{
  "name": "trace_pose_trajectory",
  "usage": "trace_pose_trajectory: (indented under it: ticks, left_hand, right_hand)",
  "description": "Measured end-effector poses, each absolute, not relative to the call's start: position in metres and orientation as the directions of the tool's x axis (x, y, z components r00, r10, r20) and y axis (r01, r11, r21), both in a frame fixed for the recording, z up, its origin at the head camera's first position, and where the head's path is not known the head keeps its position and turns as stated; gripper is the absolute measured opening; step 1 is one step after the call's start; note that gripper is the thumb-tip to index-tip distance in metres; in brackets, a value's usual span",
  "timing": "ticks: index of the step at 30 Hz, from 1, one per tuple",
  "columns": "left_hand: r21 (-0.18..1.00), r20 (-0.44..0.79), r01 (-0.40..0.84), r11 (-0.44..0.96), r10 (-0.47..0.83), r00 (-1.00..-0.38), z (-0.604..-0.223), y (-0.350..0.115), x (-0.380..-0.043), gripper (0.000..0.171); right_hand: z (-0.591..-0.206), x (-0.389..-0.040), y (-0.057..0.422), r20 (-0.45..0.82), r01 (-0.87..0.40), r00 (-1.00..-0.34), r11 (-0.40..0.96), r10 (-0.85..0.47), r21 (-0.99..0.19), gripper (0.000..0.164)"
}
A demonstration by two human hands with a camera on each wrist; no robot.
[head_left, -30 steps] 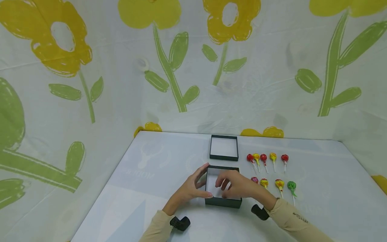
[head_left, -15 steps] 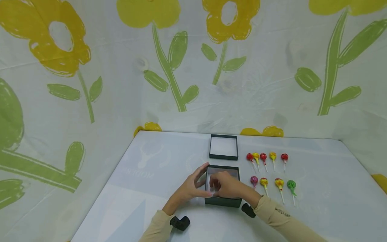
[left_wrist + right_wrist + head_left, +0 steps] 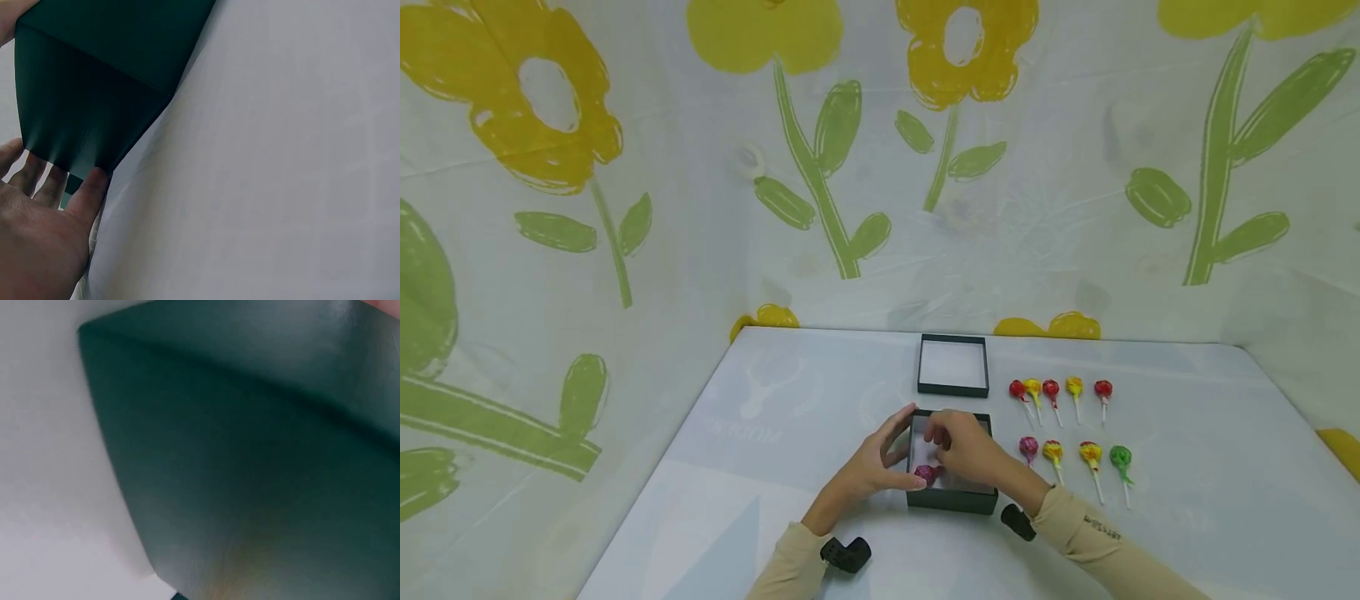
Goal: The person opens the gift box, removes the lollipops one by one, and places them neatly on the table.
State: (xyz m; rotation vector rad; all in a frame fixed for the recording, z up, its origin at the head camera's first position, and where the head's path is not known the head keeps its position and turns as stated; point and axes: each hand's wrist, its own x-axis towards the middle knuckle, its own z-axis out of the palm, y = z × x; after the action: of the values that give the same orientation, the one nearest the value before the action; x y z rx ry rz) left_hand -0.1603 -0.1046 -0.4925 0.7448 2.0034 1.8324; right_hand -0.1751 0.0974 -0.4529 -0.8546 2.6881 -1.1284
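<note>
A dark green box [image 3: 951, 500] with a white inside stands uncovered near the middle of the table. My left hand [image 3: 876, 467] grips its left side, thumb at the near edge and fingers at the far corner. The left wrist view has the fingers of this hand [image 3: 50, 231] against the green wall. Inside the box, at the near left, lies a purple lollipop [image 3: 927, 474]. Over the box is my right hand [image 3: 966, 450], fingers loosely bent and apart from the lollipop's head; its stick is mostly hidden. The box wall [image 3: 237, 462] fills most of the right wrist view.
Behind the box lies its lid [image 3: 952, 390], inside facing up. To the right are two rows of lollipops: several red and yellow ones [image 3: 1051, 387] at the back, and a purple [image 3: 1028, 447], yellow-red [image 3: 1091, 454] and green one [image 3: 1121, 457] in front.
My right hand went left and down into the box, then drew back up a little. The purple lollipop is now visible inside it. My left hand has stayed on the box.
</note>
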Motion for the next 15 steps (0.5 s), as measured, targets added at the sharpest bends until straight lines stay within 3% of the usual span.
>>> trace_pose_trajectory:
  ticks: [5, 15]
  left_hand:
    - [0.988, 0.105, 0.15, 0.028, 0.582, -0.806, -0.473, -0.105, -0.153, 0.1]
    - [0.99, 0.105, 0.141, 0.013, 0.598, -0.794, -0.471, -0.106, -0.152, 0.101]
  right_hand:
    - [-0.451, -0.178, 0.101, 0.093, -0.488, -0.787, 0.524, -0.609, -0.698, 0.019]
    - [-0.452, -0.185, 0.102, 0.001, -0.513, -0.608, 0.392, -0.794, -0.764, 0.022]
